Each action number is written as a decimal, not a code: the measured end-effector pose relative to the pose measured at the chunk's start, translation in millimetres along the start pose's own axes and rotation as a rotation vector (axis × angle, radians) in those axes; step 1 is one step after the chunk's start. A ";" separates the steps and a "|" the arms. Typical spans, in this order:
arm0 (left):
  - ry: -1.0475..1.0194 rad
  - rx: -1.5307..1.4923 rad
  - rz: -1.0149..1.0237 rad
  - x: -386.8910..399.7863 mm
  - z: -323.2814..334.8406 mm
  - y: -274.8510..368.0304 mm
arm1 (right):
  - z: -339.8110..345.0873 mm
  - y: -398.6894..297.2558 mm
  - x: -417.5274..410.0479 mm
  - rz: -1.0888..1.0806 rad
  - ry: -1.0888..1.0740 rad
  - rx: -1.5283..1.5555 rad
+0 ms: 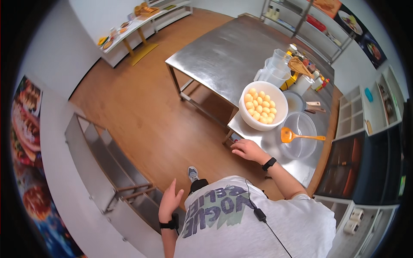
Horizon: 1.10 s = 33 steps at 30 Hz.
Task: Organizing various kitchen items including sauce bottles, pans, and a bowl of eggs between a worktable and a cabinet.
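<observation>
My right hand (247, 150) hangs beside the near edge of the steel table (237, 124), with its fingers loosely bent and nothing visible in them. My left hand (170, 199) is held out low on the left, fingers apart, away from any object. Closest to the right hand on the table is a white plastic bowl (243, 113) with several light-brown eggs (260, 106) in it. To its right stands a clear bowl (300, 151), and a wooden spatula (290, 135) lies across it. A small red and blue item (235, 138) below the table edge is partly hidden by my fingers.
Behind the bowls are frying pans (295, 100), clear plastic measuring jugs (274, 72), a woven basket (298, 66) and several condiment bottles (322, 84). Steel shelving (96, 161) stands on the left. A white side table (129, 30) with food items is at the far wall.
</observation>
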<state>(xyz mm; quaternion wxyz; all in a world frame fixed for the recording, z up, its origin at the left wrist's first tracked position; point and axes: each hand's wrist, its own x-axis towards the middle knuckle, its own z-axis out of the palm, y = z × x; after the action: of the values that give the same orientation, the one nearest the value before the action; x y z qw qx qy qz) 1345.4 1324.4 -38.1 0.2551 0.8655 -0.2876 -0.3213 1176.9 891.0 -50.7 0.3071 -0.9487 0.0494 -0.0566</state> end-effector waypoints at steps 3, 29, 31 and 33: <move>-0.041 0.082 0.096 50.3 -50.8 -15.0 | 7.8 -16.5 7.9 0.156 0.015 -0.017; -0.536 0.302 0.565 385.7 -128.1 125.5 | 39.1 120.0 0.5 1.178 1.162 1.254; -0.541 0.365 0.581 417.3 -117.9 146.0 | 33.8 135.1 3.3 1.185 1.260 1.273; -0.511 0.373 0.676 444.4 -101.2 165.1 | 29.7 142.3 12.3 1.237 1.352 1.272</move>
<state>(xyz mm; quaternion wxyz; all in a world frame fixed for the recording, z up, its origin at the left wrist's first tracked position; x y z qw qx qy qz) 1640.6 940.0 -49.4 0.1065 0.6473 -0.6603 -0.3655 1184.8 791.8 -157.4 0.6223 -0.2044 0.6322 -0.4138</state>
